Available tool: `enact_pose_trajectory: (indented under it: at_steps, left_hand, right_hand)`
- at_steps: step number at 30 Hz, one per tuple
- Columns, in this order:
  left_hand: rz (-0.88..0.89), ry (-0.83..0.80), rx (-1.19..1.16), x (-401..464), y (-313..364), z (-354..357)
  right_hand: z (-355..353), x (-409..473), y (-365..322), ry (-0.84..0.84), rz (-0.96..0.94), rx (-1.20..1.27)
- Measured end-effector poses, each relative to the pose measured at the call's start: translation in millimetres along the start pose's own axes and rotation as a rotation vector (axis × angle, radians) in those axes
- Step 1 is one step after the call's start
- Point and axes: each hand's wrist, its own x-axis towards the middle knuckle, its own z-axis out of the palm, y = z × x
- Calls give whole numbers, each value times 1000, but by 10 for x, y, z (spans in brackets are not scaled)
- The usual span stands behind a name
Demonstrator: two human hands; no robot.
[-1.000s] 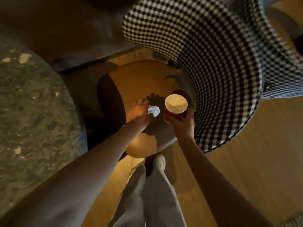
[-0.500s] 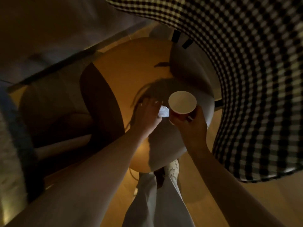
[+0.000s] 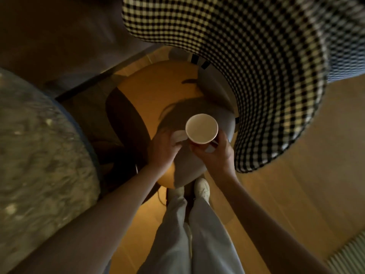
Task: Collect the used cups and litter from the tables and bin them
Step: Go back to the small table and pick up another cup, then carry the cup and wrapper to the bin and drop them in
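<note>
Two bare hands are working over a small round tan wooden side table (image 3: 150,89), seen from above in dim amber light. Left of the table, a rounded mottled green-grey upholstered seat (image 3: 39,147) is filling the frame's edge. Over the table's near half, the left hand (image 3: 163,150) is closing its curled fingers on a crumpled white paper napkin (image 3: 178,135), which is touching the cup's left side. Just right of it, the right hand (image 3: 214,155) is gripping an open white paper cup (image 3: 201,127) from below, fingers wrapped round its wall, holding it upright above the table's shadowed near edge; whether anything is inside cannot be told. Right of the table, a black-and-white checked fabric armchair (image 3: 266,76) is curving round its far side. Below the table, the person's pale trousers (image 3: 189,234) and white shoes (image 3: 201,187) are standing on a wooden floor (image 3: 306,175).
</note>
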Motion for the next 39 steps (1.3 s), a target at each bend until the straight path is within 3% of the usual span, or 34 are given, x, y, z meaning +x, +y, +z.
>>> enact_pose_trajectory:
  at_steps: [6,15,25,33,39]
  left_hand:
    - [166,-16,-168,-657,550,-711]
    - [630,-287,79,-1511,1458,-988]
    - [763,-489,83,-2054,2769,-49]
    - [894,-553,82,-2450,3872,1062]
    - [1011,-587,72,-2551,4851,1822]
  right_hand:
    - [-667,-698,-456,100,-70,-29]
    - [-1618,-1745,-347,381,50,-7]
    - [-2968,-2631,254,736,260,233]
    - [-4122,-3149,764,966,301,330]
    - [-4966,-3043,1081,1072,291,338]
